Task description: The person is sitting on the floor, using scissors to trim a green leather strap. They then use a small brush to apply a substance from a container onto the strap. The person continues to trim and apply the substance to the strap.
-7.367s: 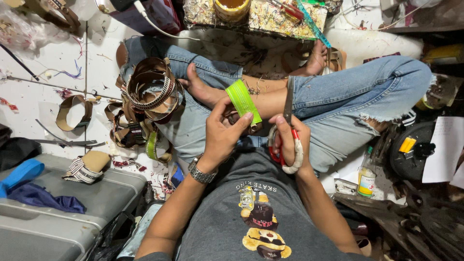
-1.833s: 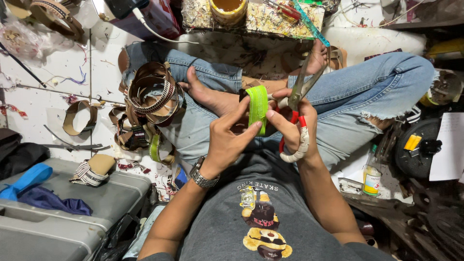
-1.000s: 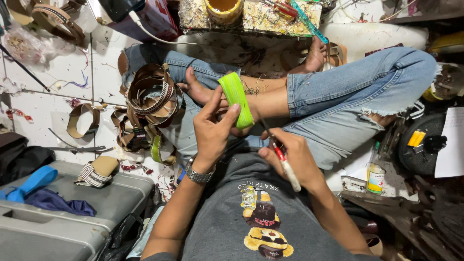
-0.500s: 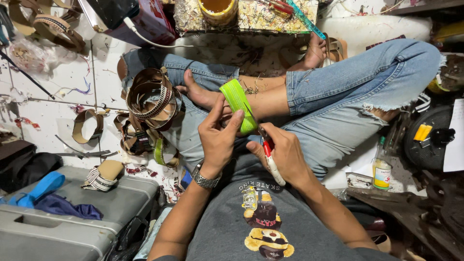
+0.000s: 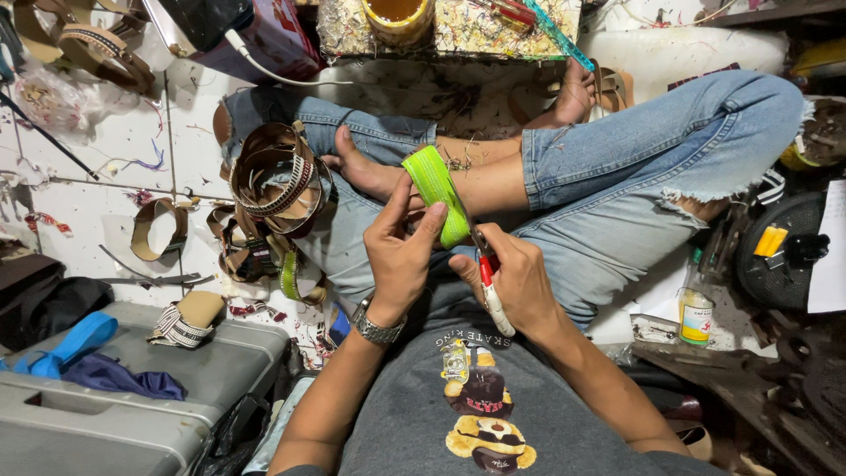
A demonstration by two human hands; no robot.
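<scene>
The person sits cross-legged on the white tiled floor (image 5: 115, 167), blue jeans (image 5: 634, 167) drawn up, both forearms rising from the bottom of the view and converging over the lap. The left hand (image 5: 401, 256) is raised with the wrist straight and a metal wristwatch (image 5: 377, 324) facing the camera; its thumb and fingers are clamped together on the lower part of a bright green strap (image 5: 436, 189), which stands tilted above the grip, over the bare foot. The right hand (image 5: 520, 282) sits just right of that grip, fingers curled shut around red-and-white-handled scissors (image 5: 489, 286), whose tip meets the strap's lower end. Left of the grip, a stack of brown looped straps (image 5: 278, 176) rests on the knee. Far right of it stands a small yellow-labelled bottle (image 5: 695, 316).
</scene>
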